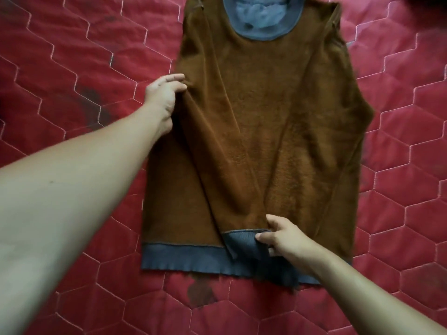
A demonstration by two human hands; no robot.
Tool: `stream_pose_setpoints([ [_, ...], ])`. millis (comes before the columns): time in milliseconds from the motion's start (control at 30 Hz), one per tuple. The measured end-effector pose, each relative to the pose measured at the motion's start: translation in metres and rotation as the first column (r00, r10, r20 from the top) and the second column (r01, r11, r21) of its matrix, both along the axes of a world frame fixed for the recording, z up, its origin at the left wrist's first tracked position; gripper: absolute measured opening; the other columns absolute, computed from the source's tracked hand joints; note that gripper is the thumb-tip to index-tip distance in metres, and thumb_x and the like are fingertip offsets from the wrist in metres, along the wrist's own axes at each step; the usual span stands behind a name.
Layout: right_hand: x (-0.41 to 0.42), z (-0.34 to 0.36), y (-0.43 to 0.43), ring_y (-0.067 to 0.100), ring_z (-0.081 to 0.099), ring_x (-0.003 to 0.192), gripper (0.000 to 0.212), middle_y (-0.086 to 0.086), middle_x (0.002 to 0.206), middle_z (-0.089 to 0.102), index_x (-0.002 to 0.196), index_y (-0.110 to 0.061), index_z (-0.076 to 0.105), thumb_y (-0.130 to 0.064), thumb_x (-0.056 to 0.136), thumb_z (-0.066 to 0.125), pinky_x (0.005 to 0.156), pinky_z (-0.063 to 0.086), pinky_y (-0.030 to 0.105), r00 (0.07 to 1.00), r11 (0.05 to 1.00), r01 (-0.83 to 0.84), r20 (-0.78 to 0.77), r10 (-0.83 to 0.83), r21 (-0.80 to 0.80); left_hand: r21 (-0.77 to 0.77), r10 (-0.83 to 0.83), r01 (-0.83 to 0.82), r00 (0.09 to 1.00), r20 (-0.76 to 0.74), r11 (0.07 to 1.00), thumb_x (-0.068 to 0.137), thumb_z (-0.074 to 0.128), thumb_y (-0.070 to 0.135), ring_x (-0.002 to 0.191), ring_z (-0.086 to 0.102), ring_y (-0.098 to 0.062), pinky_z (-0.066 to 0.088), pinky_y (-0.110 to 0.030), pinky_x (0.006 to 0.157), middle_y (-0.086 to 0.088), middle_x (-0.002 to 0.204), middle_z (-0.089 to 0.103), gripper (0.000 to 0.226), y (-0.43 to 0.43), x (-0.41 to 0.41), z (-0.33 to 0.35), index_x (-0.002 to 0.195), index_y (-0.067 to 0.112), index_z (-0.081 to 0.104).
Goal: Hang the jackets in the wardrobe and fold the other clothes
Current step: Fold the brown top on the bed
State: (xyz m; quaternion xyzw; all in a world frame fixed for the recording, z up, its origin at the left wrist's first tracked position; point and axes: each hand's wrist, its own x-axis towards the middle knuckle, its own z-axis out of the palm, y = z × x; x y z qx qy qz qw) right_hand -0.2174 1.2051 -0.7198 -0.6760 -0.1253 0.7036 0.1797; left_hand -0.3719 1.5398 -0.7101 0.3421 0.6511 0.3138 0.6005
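Observation:
A brown fleece top with a grey collar and a grey ribbed hem lies flat on the red quilt, collar away from me. A long sleeve is folded diagonally across its front, from the left side down to the hem. My left hand grips the fold at the top's left edge. My right hand pinches the grey cuff of that sleeve over the hem band.
The red quilted bed cover with white hexagon stitching spreads all around the top. A dark stain marks it just below the hem. Something dark shows at the top right corner.

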Motion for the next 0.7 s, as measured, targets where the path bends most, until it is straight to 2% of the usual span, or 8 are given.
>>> stream_pose_setpoints([
  [67,0.000,0.001,0.005,0.013,0.063,0.068,0.017,0.008,0.086,0.063,0.109,-0.005,0.069,0.001,0.096,0.060,0.065,0.056,0.032,0.995,0.999,0.010,-0.103,-0.014,-0.036,0.024,0.147,-0.148,0.988,0.041,0.989,0.076,0.061,-0.009,0.071,0.069,-0.018,0.062,-0.036,0.081,-0.006,0.078,0.075,0.030,0.023,-0.012,0.003,0.090,0.011,0.078],
  [133,-0.005,0.004,0.013,0.025,0.074,0.079,0.018,0.015,0.095,0.069,0.114,-0.003,0.066,0.001,0.100,0.056,0.069,0.061,0.036,0.976,0.997,0.020,-0.216,-0.037,-0.078,0.021,0.196,-0.197,0.980,0.040,0.980,0.074,0.058,-0.012,0.077,0.072,-0.025,0.061,-0.048,0.086,-0.013,0.083,0.076,0.034,0.041,-0.025,0.003,0.089,0.011,0.078],
  [267,-0.020,-0.002,0.025,0.035,0.076,0.085,0.022,0.025,0.112,0.068,0.123,-0.004,0.056,-0.002,0.102,0.051,0.065,0.063,0.036,0.977,0.976,-0.151,-0.171,0.124,-0.155,-0.046,0.040,-0.040,0.999,-0.009,0.998,0.079,0.055,-0.013,0.085,0.073,-0.018,0.061,-0.031,0.075,-0.010,0.101,0.075,0.060,0.039,-0.036,-0.001,0.128,0.020,0.067],
  [400,-0.026,-0.005,0.027,0.020,0.070,0.067,0.003,0.011,0.080,0.065,0.099,-0.007,0.059,-0.005,0.098,0.060,0.072,0.064,0.041,0.978,0.966,-0.200,-0.100,0.185,-0.166,-0.080,0.134,-0.125,0.985,0.111,0.989,0.083,0.063,-0.010,0.102,0.072,-0.017,0.061,-0.032,0.076,-0.001,0.123,0.066,0.087,0.010,-0.041,-0.008,0.154,0.031,0.032],
  [500,-0.028,0.000,0.027,0.019,0.063,0.074,0.020,0.007,0.078,0.062,0.085,-0.015,0.058,-0.019,0.080,0.077,0.077,0.060,0.039,0.993,0.989,-0.113,-0.037,0.110,-0.096,-0.125,0.130,-0.110,0.978,0.163,0.986,0.085,0.067,-0.006,0.098,0.074,-0.018,0.062,-0.037,0.077,-0.002,0.117,0.071,0.070,-0.027,-0.041,-0.005,0.138,0.034,0.043],
  [567,-0.031,0.001,0.025,0.024,0.064,0.086,0.022,0.009,0.083,0.062,0.074,-0.018,0.058,-0.024,0.069,0.079,0.085,0.058,0.047,0.999,0.999,0.023,-0.043,-0.024,-0.023,-0.159,0.073,-0.052,0.989,0.132,0.986,0.087,0.066,-0.006,0.096,0.074,-0.020,0.062,-0.040,0.074,-0.004,0.113,0.072,0.050,-0.054,-0.044,-0.007,0.118,0.030,0.049],
  [633,-0.036,-0.001,0.022,0.028,0.067,0.093,0.016,0.012,0.093,0.063,0.081,-0.017,0.055,-0.009,0.083,0.069,0.085,0.059,0.050,0.960,0.974,0.216,-0.166,-0.223,-0.063,-0.200,0.040,-0.012,0.990,0.132,0.980,0.088,0.065,-0.007,0.098,0.073,-0.027,0.061,-0.045,0.075,-0.009,0.112,0.072,0.043,-0.076,-0.050,-0.011,0.115,0.023,0.052],
  [700,-0.040,0.002,0.021,0.035,0.073,0.097,0.011,0.017,0.109,0.068,0.103,-0.011,0.054,-0.003,0.095,0.055,0.067,0.063,0.042,0.929,0.955,0.243,-0.243,-0.279,-0.169,-0.257,-0.011,0.043,0.992,0.123,0.965,0.089,0.065,-0.005,0.093,0.073,-0.027,0.062,-0.046,0.071,-0.007,0.105,0.074,0.038,-0.095,-0.055,-0.012,0.117,0.019,0.054],
])
